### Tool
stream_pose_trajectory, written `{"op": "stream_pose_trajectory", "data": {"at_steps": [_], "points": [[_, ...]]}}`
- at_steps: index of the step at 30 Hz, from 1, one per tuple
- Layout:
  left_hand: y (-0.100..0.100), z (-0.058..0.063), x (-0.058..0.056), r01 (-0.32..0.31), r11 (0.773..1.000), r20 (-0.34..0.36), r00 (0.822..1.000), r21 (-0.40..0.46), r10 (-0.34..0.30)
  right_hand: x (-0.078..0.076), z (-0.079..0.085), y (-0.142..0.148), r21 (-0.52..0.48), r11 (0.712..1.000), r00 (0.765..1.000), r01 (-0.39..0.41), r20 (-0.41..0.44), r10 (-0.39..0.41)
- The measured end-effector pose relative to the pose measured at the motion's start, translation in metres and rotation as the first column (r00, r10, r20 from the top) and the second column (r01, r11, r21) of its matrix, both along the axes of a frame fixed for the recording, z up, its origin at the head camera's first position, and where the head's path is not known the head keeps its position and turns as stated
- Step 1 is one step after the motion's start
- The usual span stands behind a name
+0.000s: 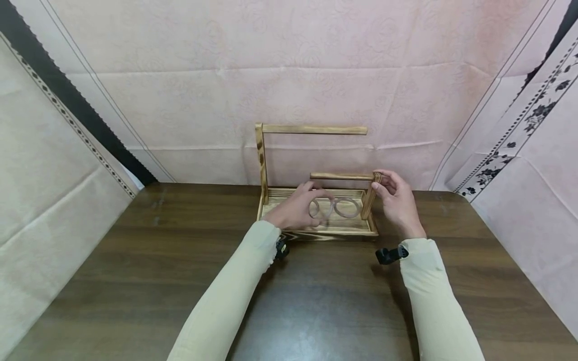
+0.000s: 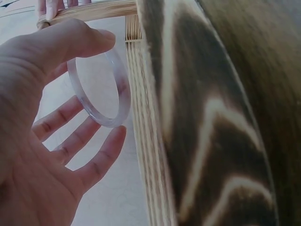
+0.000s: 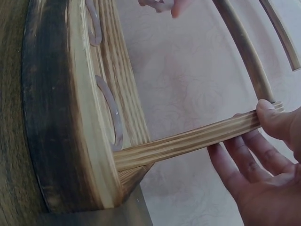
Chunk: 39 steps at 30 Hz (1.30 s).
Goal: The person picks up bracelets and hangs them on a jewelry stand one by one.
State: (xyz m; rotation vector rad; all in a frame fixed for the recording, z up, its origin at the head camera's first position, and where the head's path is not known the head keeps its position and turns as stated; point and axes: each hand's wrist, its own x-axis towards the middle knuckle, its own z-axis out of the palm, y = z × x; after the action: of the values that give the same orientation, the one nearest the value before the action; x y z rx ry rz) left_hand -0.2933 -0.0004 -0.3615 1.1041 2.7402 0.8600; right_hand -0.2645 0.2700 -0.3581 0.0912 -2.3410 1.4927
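Note:
A wooden stand has a shallow tray point(image 1: 322, 232), a tall left post with a bar point(image 1: 316, 130), and a shorter right post point(image 1: 368, 200) with a lower rod point(image 1: 341, 176). My left hand point(image 1: 298, 204) is over the tray's left part, pinching a pale, translucent bangle point(image 2: 123, 92) between thumb and fingers. Another bangle point(image 1: 346, 207) lies in the tray towards the right, with part of a further bangle point(image 3: 94, 23) beside it. At the top of the short post, my right hand point(image 1: 396, 199) grips the wood where the rod joins, thumb on one side and fingers on the other.
The stand is near the back edge of a brown wooden table point(image 1: 307, 301). Behind it hangs a pale pink patterned cloth point(image 1: 289, 85), with further cloth at both sides. Each wrist wears a black camera strap point(image 1: 392, 254).

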Motion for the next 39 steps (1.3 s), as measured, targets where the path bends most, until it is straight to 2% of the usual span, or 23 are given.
{"op": "stream_pose_trajectory", "data": {"at_steps": [8,14,21,31,39], "points": [[-0.009,-0.006,0.001,-0.006,1.000,-0.030,1.000,0.029,0.007,-0.001,-0.001,-0.002,-0.005,1.000,1.000,0.013,-0.002,-0.013],[-0.018,-0.007,0.002,-0.016,0.999,-0.033,0.999,0.043,0.017,-0.003,0.001,-0.005,-0.001,1.000,1.000,-0.011,-0.006,0.011],[-0.023,-0.007,0.002,-0.017,0.998,-0.044,0.999,0.069,0.020,-0.003,0.000,-0.004,0.019,1.000,1.000,0.003,0.002,-0.003],[-0.030,0.001,0.003,-0.036,0.997,-0.071,0.997,0.065,0.040,-0.002,0.002,-0.003,0.001,1.000,1.000,0.010,0.007,-0.010],[-0.033,0.000,0.003,-0.023,0.995,-0.061,0.998,0.100,0.029,0.001,0.001,0.000,0.010,1.000,1.000,0.013,0.013,-0.014]]}}
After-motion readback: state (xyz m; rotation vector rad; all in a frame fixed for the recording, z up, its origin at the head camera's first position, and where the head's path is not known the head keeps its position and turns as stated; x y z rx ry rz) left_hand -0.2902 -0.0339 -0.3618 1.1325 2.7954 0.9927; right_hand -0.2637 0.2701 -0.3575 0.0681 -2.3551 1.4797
